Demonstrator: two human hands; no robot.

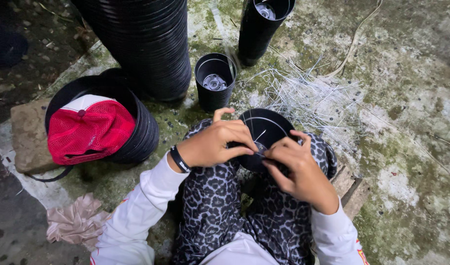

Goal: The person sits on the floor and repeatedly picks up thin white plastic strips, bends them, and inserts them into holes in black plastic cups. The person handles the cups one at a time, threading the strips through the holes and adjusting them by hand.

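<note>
Mossy concrete ground [406, 98] carries everything. At left, a red cap [87, 128] rests on a low stack of black pots [146, 132], kept off the dirt. On the lap, the left hand [212, 143] pinches closed on the rim of a black pot [264, 130], steadying it, while the right hand [296, 159] pinches a thin wire [260, 135] at this rim. Loose wires [313, 98] lie within reach at right.

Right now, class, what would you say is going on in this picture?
A person sits on mossy ground with a black plastic pot on their lap. The left hand steadies its rim while the right hand pinches a thin wire at the pot's mouth. A heap of wires lies just beyond, with stacked pots and a red cap nearby.
</note>
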